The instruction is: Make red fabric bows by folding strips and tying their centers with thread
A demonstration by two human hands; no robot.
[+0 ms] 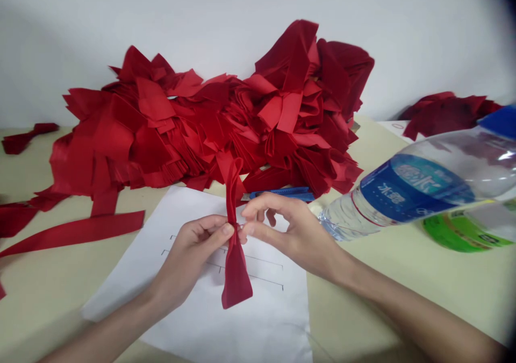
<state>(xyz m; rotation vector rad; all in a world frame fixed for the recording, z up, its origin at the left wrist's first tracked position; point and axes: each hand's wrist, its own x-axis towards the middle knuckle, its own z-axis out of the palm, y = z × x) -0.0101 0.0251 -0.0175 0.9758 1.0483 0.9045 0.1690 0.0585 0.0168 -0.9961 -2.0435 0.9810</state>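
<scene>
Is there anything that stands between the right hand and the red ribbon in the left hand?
Nothing visible does. The left hand pinches the red ribbon near its middle, and the right hand is close beside that spot. The blue-capped bottle is off to the right.

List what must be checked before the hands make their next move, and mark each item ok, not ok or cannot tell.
1. Left hand pinching the red ribbon at its narrow middle: ok.
2. Right hand close beside that middle: ok.
3. Thread or other fine item between the right fingertips: cannot tell; too small and blurred.
4. Ruled lines on the white paper fully uncovered: not ok; the ribbon and left hand hide parts.
5. Blue object beyond the right hand fully in sight: not ok; partly hidden.
6. Water bottle clear of the right arm: cannot tell; the gap is hard to judge from this view.
</scene>
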